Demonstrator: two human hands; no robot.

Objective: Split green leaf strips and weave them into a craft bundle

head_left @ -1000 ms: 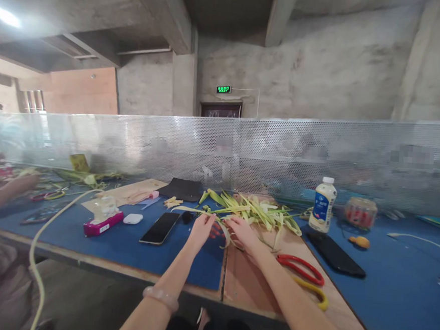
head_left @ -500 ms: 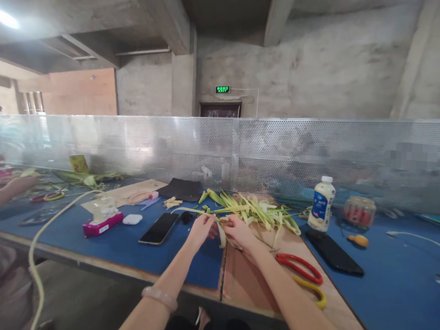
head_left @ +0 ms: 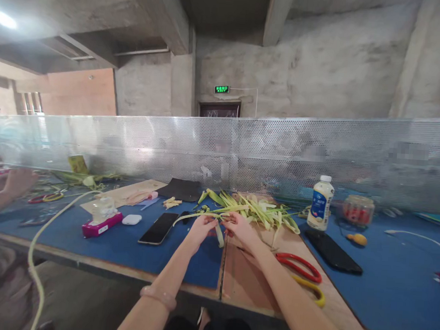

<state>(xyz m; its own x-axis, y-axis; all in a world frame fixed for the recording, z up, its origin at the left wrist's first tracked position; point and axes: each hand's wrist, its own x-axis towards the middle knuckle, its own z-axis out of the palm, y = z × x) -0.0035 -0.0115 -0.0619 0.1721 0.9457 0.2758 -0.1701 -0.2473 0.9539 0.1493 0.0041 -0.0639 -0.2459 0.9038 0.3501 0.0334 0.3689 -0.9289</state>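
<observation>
Both of the person's hands are working close together at the table's middle, the left hand (head_left: 200, 230) and right hand (head_left: 237, 225) each pinching with bent fingers at a pale green leaf strip (head_left: 184, 216). It is running between the fingertips and stretching leftward, its free end reaching beside the dark phone (head_left: 159, 228); another pale length (head_left: 220, 235) is hanging below the fingers, and I cannot tell whether it is joined to the strip. Just behind the right hand, a loose leaf pile (head_left: 256, 211) is spreading over a brown board (head_left: 244, 282). Near the right forearm, a red loop handle (head_left: 318, 277) and a yellow loop handle (head_left: 322, 298) are lying partly hidden. Farther right, a black flat object (head_left: 332, 252) is resting before an upright bottle (head_left: 319, 206). Leftward, a white case (head_left: 132, 219) is sitting beside a magenta packet (head_left: 101, 225), while a co-worker's hand (head_left: 20, 184) is hovering at the far left
</observation>
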